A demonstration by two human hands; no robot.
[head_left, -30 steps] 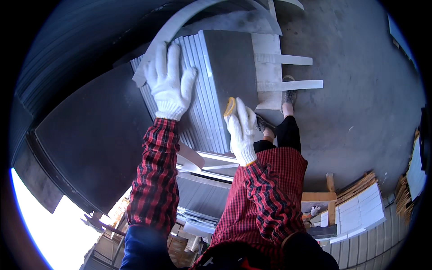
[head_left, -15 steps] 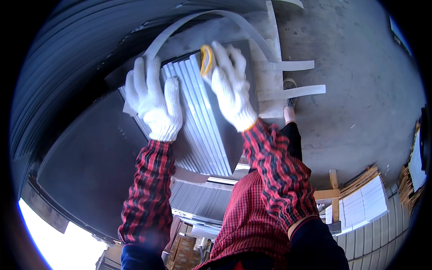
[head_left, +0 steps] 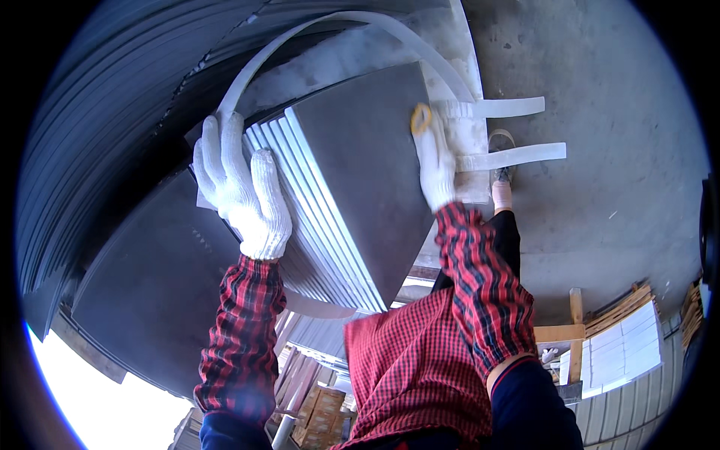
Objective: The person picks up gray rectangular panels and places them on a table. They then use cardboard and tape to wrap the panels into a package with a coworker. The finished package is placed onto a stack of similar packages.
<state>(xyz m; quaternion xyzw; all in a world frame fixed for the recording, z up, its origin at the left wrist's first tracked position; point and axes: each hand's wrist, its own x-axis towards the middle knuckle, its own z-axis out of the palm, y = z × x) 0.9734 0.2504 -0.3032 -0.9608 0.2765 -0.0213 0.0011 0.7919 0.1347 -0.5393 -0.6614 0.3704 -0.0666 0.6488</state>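
My left hand (head_left: 244, 191), in a white knit glove, lies with its fingers apart over the left part of a fanned stack of thin grey panels (head_left: 311, 202). The panels' pale edges show in a stepped row beside the thumb. My right hand (head_left: 437, 165), gloved the same way, is at the right edge of the broad dark top panel (head_left: 360, 157). A yellow ring-shaped thing (head_left: 421, 118) is held at the right hand's fingers; its kind is not clear. Beyond both hands, a white strap (head_left: 341, 16) arches from near the left fingers to the right side.
Two white strap ends (head_left: 517, 107) stick out over the concrete floor (head_left: 600, 165) at right. A large dark panel (head_left: 150, 277) lies at left, with long dark sheets (head_left: 97, 127) behind it. White boxes or sheets (head_left: 622, 345) stand near a wooden frame (head_left: 576, 330).
My right hand has swept right with the yellow ring-shaped thing, from the stepped edges to the top panel's right edge. My left hand stays spread on the stack, slightly lower in view.
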